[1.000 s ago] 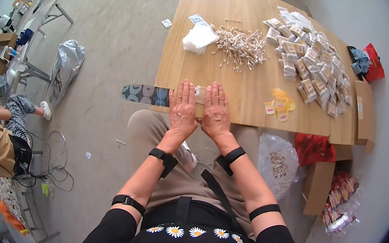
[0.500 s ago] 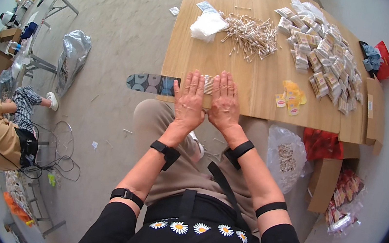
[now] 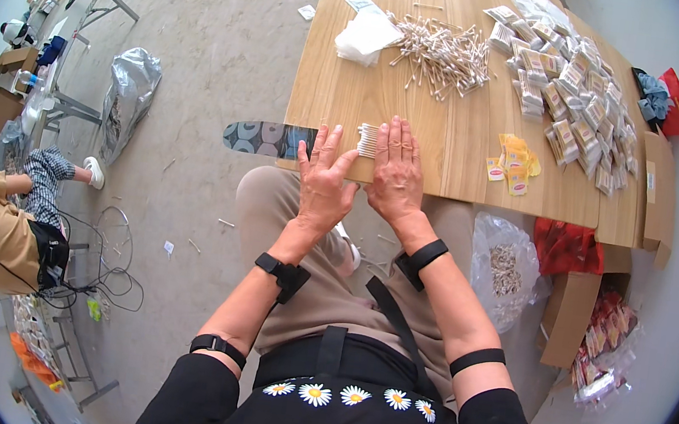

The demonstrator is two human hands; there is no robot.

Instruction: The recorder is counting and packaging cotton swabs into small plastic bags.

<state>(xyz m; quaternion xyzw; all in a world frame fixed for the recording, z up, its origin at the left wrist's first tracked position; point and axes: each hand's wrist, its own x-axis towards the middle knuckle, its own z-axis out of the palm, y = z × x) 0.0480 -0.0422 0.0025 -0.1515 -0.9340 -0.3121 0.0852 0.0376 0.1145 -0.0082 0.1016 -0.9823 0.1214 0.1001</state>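
1. Single head-worn fisheye view, steeply downward, facing across the wooden table (image 3: pixel 466 164) from its near edge.
2. Near range: left hand (image 3: pixel 325 186) and right hand (image 3: pixel 397 184) show whole.
3. Picture's top cuts off the table's far left corner.

The person's bare left hand (image 3: pixel 326 184) has opened.
Its fingers, pressed flat together before beside the narrow row of thin white cotton swabs (image 3: pixel 368 140), now spread apart.

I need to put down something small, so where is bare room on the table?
The table is bare between the right hand and yellow slips, and between the left hand and whitish plastic. Loose swabs and swab packs crowd its far side.
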